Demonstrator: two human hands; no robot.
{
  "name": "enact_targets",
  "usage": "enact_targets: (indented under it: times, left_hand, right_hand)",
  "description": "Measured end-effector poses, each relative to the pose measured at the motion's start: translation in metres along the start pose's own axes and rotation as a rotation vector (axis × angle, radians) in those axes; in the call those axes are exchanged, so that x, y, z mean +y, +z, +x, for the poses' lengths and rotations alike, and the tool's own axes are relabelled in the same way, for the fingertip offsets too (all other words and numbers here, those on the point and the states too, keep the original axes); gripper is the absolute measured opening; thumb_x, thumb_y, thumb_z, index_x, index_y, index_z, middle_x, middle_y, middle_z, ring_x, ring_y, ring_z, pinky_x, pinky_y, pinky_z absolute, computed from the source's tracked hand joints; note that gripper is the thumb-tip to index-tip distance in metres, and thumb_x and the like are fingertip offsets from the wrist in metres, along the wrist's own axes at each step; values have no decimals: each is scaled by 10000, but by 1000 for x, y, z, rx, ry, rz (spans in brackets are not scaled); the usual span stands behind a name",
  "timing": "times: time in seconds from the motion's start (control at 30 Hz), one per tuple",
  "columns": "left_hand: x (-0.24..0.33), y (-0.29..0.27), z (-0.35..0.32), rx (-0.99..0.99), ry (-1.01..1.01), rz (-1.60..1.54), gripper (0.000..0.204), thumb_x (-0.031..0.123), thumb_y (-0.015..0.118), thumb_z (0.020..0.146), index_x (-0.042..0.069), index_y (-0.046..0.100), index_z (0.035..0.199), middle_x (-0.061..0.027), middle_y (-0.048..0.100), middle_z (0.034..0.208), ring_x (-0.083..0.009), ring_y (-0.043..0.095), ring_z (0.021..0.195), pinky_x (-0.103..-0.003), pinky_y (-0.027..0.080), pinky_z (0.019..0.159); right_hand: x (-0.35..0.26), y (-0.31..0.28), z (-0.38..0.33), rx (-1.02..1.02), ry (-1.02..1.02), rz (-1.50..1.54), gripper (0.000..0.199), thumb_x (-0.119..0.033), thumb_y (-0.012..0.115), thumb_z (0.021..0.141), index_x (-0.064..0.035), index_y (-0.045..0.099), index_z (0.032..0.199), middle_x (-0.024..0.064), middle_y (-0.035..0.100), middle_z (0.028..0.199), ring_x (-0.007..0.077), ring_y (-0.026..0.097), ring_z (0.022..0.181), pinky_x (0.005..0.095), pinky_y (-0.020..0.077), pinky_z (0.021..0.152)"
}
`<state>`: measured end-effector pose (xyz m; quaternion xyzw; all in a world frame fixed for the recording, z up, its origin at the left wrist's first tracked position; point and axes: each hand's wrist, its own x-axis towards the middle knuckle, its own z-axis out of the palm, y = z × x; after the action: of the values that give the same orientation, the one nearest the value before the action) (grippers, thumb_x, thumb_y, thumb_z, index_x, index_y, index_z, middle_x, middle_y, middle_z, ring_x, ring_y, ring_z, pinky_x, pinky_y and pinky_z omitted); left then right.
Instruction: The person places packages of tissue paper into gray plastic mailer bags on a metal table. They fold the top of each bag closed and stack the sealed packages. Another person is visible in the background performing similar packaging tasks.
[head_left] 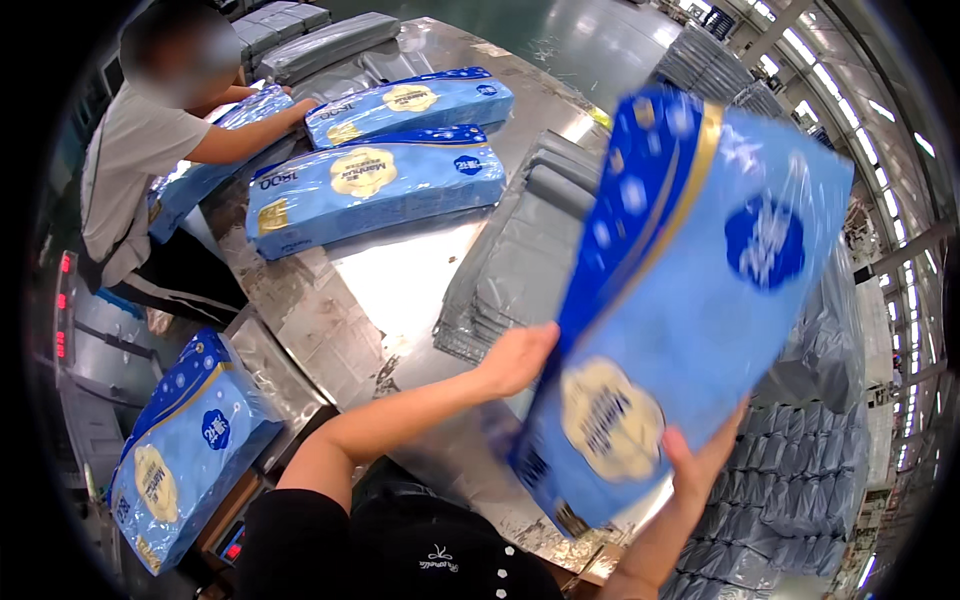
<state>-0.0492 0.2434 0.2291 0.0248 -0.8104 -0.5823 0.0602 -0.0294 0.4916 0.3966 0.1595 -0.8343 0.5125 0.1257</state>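
Note:
A large blue plastic-wrapped tissue pack (690,310) is lifted at a tilt over the right part of the metal table. My right hand (695,465) grips its lower right edge, the thumb lying on the front face and the other fingers hidden behind. At the pack's left edge, my left hand (522,360) holds on, its fingertips partly out of sight. Beneath and left of the pack lies a stack of folded grey plastic bags (510,270). Two similar packs, a nearer pack (375,190) and a farther pack (410,103), rest side by side across the table.
Across the metal table (400,260), a co-worker (150,150) handles another blue pack (180,195). One more pack (180,450) stands at my lower left, beside a red-lit display (233,550). Bundled grey bags (780,480) are piled at my right; grey packages (330,48) lie at the far left.

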Motion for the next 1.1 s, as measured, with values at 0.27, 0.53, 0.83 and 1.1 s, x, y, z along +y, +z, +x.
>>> enact_targets:
  times: [0.27,0.53,0.83,1.1]
  left_hand:
    - [-111,16,140,-166,256,763,294,246,636,761,35,617,965,-128,591,1014,-320,622,820,-434,511,722]
    - [-126,39,203,-862,166,1480,163,205,696,656,130,713,799,-69,687,893,-259,671,849,-367,531,698]
    - [-115,-5,194,-463,495,1195,142,183,577,820,70,558,903,-99,612,839,-268,655,707,-395,502,571]
    - [-103,-48,194,-328,752,1080,247,265,540,907,73,467,770,-67,505,601,-281,588,532,-397,474,473]
  right_hand:
    - [115,-55,-114,-347,437,-926,1114,-415,819,519,-95,297,1450,249,375,1308,418,399,1227,461,343,1030]
    - [159,-110,-147,-233,672,-244,1190,-389,842,438,-21,305,1435,159,441,1238,310,463,1149,386,390,970]
    - [184,-33,-61,-582,1022,701,911,-385,751,631,48,404,1354,141,540,1193,238,514,1090,359,404,943]
    - [242,52,-46,-839,1198,915,826,-392,710,694,37,427,1341,134,558,1177,226,527,1073,355,408,938]
